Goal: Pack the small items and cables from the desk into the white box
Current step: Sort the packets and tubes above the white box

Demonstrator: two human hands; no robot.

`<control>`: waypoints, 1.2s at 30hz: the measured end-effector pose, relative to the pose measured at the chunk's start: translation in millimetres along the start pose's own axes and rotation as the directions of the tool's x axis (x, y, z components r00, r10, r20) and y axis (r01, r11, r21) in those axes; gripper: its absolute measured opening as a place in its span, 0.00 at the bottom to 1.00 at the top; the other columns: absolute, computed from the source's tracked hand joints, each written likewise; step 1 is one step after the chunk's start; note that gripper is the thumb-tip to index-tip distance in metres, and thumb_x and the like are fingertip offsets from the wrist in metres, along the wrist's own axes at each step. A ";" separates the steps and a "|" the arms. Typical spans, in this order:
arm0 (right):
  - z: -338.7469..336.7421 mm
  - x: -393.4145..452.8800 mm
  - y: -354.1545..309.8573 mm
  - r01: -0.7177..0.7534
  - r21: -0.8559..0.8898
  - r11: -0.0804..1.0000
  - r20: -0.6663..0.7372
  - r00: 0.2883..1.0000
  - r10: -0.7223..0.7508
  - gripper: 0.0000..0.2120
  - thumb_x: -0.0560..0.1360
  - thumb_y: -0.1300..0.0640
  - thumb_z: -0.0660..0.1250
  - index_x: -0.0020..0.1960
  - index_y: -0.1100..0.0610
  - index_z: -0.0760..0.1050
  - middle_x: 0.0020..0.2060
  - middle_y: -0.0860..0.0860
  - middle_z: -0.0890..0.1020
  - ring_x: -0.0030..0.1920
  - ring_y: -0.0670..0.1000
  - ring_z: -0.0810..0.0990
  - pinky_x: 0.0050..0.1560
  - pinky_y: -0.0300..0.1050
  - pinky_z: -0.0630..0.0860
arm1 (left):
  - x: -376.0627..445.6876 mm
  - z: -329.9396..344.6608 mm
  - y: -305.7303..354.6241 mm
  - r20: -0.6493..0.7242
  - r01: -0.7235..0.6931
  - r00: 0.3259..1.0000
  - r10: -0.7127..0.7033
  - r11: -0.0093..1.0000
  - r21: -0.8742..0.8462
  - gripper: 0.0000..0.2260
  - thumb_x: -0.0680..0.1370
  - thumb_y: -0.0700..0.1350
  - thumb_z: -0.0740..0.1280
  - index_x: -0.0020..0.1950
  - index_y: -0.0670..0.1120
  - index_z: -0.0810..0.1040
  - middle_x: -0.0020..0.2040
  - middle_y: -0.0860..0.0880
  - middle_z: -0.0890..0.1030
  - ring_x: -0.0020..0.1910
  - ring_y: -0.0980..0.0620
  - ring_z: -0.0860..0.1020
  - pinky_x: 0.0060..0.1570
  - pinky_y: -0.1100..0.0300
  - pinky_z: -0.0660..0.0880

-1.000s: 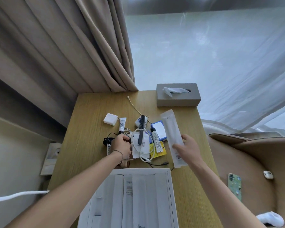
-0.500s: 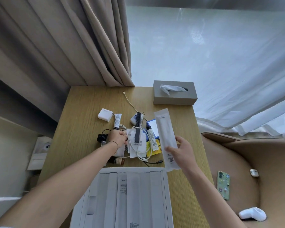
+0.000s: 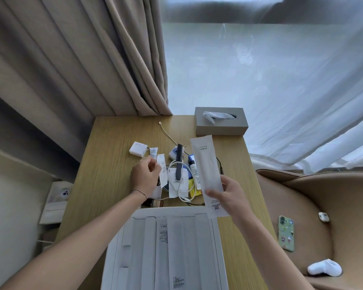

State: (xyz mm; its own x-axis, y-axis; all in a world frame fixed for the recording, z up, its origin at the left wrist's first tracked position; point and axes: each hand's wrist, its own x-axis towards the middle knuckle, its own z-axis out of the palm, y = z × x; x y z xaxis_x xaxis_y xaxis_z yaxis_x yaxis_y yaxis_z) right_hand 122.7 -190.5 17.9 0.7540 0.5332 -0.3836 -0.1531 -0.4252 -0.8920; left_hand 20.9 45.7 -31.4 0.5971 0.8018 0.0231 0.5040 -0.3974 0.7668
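Note:
The white box (image 3: 122,237) sits open at the desk's near edge with several long white packets inside. My right hand (image 3: 228,195) holds a long white sachet (image 3: 205,164) upright above the box's far right corner. My left hand (image 3: 145,176) pinches a small white packet (image 3: 162,172) lifted off the pile. In the pile lie a coiled white cable (image 3: 182,193), a black comb (image 3: 179,162), a white tube (image 3: 194,174), a yellow packet (image 3: 192,188) and a white charger (image 3: 137,149).
A grey tissue box (image 3: 221,125) stands at the desk's far right. A thin beige cable (image 3: 168,135) runs toward the curtain. Right of the desk, a tan chair (image 3: 323,206) carries a phone (image 3: 286,233), an earbud case and a white sock.
My left hand has lifted a small white packet out of the pile. My right hand has brought the long sachet nearer, toward the box.

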 end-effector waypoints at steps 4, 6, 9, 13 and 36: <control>9.1 -20.2 -0.2 -0.024 0.042 0.999 -0.025 0.999 0.025 0.06 0.73 0.55 0.76 0.49 0.51 0.83 0.39 0.46 0.87 0.37 0.43 0.85 0.37 0.37 0.75 | -15.1 -17.3 15.2 -0.022 0.046 0.998 -0.052 0.980 -0.194 0.06 0.76 0.43 0.62 0.44 0.41 0.77 0.39 0.47 0.81 0.41 0.41 0.80 0.39 0.44 0.78; 15.2 -32.2 3.5 -0.032 0.066 0.997 -0.034 0.999 0.034 0.04 0.74 0.54 0.76 0.47 0.53 0.85 0.40 0.49 0.88 0.40 0.48 0.86 0.39 0.43 0.79 | -25.4 -27.6 19.3 0.010 0.116 0.993 -0.121 0.929 -0.350 0.11 0.75 0.46 0.59 0.47 0.43 0.78 0.43 0.48 0.83 0.42 0.44 0.81 0.40 0.43 0.79; 24.8 -49.6 11.9 -0.058 0.084 0.995 -0.039 0.997 0.061 0.06 0.74 0.57 0.75 0.48 0.59 0.86 0.43 0.55 0.88 0.45 0.57 0.87 0.47 0.54 0.81 | -44.0 -43.8 23.1 0.083 0.214 0.975 -0.205 0.784 -0.583 0.10 0.73 0.46 0.59 0.45 0.45 0.79 0.41 0.49 0.82 0.41 0.49 0.79 0.37 0.54 0.74; 36.7 -67.9 25.2 -0.072 0.009 0.997 -0.014 0.997 0.072 0.06 0.74 0.61 0.75 0.51 0.57 0.85 0.42 0.51 0.88 0.42 0.51 0.87 0.38 0.45 0.80 | -68.8 -63.9 21.1 0.244 0.353 0.931 -0.272 0.503 -0.789 0.12 0.73 0.44 0.58 0.48 0.51 0.81 0.46 0.49 0.83 0.45 0.49 0.80 0.35 0.59 0.76; 107.1 -78.5 90.8 -0.059 -0.993 0.099 -0.025 0.950 0.313 0.10 0.75 0.64 0.66 0.53 0.55 0.80 0.48 0.52 0.85 0.49 0.54 0.85 0.37 0.44 0.74 | -130.0 -95.7 -27.8 0.341 0.466 0.884 -0.319 0.546 -0.697 0.05 0.79 0.39 0.67 0.45 0.48 0.78 0.43 0.47 0.86 0.35 0.54 0.83 0.28 0.64 0.76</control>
State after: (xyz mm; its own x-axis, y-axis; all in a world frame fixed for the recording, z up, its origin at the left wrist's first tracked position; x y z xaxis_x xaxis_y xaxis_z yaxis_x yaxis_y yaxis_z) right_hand -18.8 -192.6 -58.6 0.6841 0.3551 -0.6371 0.5751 -0.7999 0.1717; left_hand -130.4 -4.8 5.7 0.5797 0.6839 -0.4430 0.1184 0.4672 0.8762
